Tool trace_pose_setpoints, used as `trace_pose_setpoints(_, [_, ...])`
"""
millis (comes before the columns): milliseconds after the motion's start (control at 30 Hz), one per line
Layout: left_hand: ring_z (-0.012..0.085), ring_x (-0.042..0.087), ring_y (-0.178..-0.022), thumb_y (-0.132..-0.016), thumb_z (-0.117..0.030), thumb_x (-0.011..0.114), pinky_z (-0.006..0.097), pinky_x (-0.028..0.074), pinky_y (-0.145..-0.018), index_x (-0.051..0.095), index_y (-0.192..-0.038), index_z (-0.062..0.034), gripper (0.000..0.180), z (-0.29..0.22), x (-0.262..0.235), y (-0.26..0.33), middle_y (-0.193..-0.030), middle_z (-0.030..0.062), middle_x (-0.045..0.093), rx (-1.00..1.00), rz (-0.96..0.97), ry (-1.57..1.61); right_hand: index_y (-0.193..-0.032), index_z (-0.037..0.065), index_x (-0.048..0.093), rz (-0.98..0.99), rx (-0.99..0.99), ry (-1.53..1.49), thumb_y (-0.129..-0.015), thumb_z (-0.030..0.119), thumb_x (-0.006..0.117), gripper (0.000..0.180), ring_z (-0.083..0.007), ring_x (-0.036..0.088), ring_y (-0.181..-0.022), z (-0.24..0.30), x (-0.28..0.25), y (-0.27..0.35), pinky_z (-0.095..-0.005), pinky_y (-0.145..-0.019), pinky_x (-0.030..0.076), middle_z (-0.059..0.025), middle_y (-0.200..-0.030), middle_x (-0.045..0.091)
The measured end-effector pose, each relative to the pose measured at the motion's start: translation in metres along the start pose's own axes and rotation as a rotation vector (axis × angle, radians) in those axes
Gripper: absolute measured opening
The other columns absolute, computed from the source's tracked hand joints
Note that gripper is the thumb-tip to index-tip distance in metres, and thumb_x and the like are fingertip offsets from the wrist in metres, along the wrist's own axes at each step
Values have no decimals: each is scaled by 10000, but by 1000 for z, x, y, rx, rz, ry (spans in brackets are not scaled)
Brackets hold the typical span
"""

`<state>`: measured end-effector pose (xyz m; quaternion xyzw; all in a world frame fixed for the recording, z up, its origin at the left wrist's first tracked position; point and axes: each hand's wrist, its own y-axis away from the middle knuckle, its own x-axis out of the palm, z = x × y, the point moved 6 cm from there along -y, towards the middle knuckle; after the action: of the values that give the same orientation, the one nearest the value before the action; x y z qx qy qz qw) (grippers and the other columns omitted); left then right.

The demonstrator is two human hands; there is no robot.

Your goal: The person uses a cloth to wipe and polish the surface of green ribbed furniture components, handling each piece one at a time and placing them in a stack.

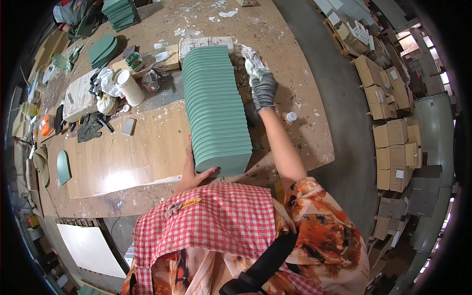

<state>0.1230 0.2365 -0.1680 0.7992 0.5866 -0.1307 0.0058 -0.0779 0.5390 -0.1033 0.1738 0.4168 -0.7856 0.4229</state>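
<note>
A long row of green round-topped boards point(215, 108), pressed face to face, lies in front of me on the worktable. My left hand point(192, 166), bare, rests at its near left corner, thumb on the front board and fingers along the left side. My right hand point(263, 91), in a grey striped glove, is beyond the row's right side. Its fingers close on a crumpled whitish piece, perhaps a rag point(251, 70), beside a white-crusted patch at the far end. A white-smeared block point(206, 42) lies behind the row.
Left of the row are a white cup point(129, 87), a dark glove point(90, 128), a small grey block point(128, 126) and a single green board point(63, 167). A small white bottle point(291, 116) is right of my forearm. Another person point(73, 14) works at the far left. Cardboard boxes point(397, 155) stand at right.
</note>
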Motion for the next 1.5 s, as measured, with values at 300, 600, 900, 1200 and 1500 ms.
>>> trace_pose_setpoints(300, [406, 200, -1443, -677, -387, 841, 454, 257, -1152, -28, -1521, 14, 1276, 6, -1, -13, -1579, 265, 66, 86, 144, -38, -1413, 49, 417, 577, -37, -287, -971, 134, 506, 458, -230, 523, -1175, 76, -4, 127, -364, -1007, 433, -134, -1335, 519])
trace_pose_setpoints(600, [407, 263, -1415, -673, -393, 854, 425, 281, -1139, -37, -1512, 32, 1296, 3, 3, -16, -1553, 280, 140, 151, 138, -97, -1426, 99, 438, 732, -480, 412, -933, 187, 418, 502, -284, 352, -1385, 169, 19, 146, -440, -1155, 218, -144, -1491, 394])
trace_pose_setpoints(900, [396, 363, -1370, -702, -358, 824, 412, 304, -1119, 231, -1462, 51, 1048, 64, 13, -2, -1492, 256, 320, 48, 289, -149, -1216, 25, 632, 907, -706, 804, -916, 186, 438, 392, -248, 489, -1295, 195, 87, 197, -399, -1136, 259, -133, -1327, 581])
trace_pose_setpoints(1200, [404, 260, -1424, -701, -372, 851, 417, 297, -1129, -35, -1509, 43, 1269, 1, 2, -13, -1560, 300, 117, 132, 144, -84, -1453, 159, 412, 677, -273, 350, -882, 74, 445, 578, -310, 289, -1420, 137, 0, 142, -463, -1157, 215, -135, -1542, 318])
trace_pose_setpoints(1500, [408, 255, -1419, -689, -355, 858, 435, 313, -1124, -67, -1510, 28, 1295, -1, 0, -14, -1572, 285, 57, 112, 117, -41, -1307, 50, 560, 350, 119, -139, -1002, 63, 386, 351, -276, 537, -1208, 71, -51, 111, -320, -1058, 398, -174, -1317, 561])
